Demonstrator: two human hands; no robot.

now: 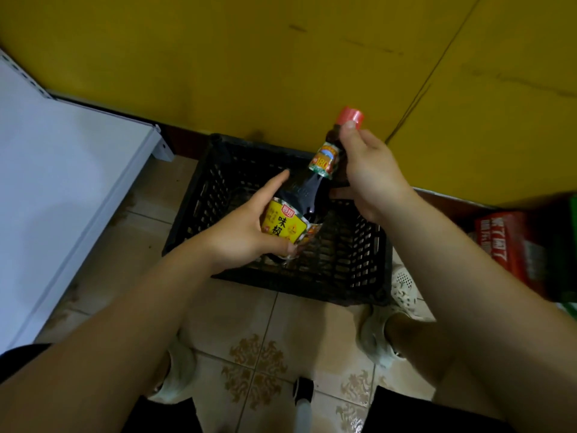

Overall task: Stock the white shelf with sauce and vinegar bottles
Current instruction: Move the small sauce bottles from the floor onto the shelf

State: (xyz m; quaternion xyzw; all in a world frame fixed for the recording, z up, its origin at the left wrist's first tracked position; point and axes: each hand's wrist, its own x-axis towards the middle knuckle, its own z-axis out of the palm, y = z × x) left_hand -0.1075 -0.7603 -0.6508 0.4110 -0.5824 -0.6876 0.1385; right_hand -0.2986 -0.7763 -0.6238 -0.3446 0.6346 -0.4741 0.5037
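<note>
A dark sauce bottle (307, 190) with a red cap and a yellow label is tilted above the black plastic crate (352, 276). My left hand (246, 229) wraps its lower body over the label, index finger stretched along the glass. My right hand (371, 176) grips the neck just under the cap. The white shelf (62, 170) stands at the left, its flat top bare in the part I see. The crate's inside looks empty where it shows.
A yellow wall (281, 57) rises behind the crate. Red cartons (512, 245) lie at the right edge beside something green. Tiled floor (249, 332) lies below, with my feet in pale shoes (402, 292) close to the crate's near side.
</note>
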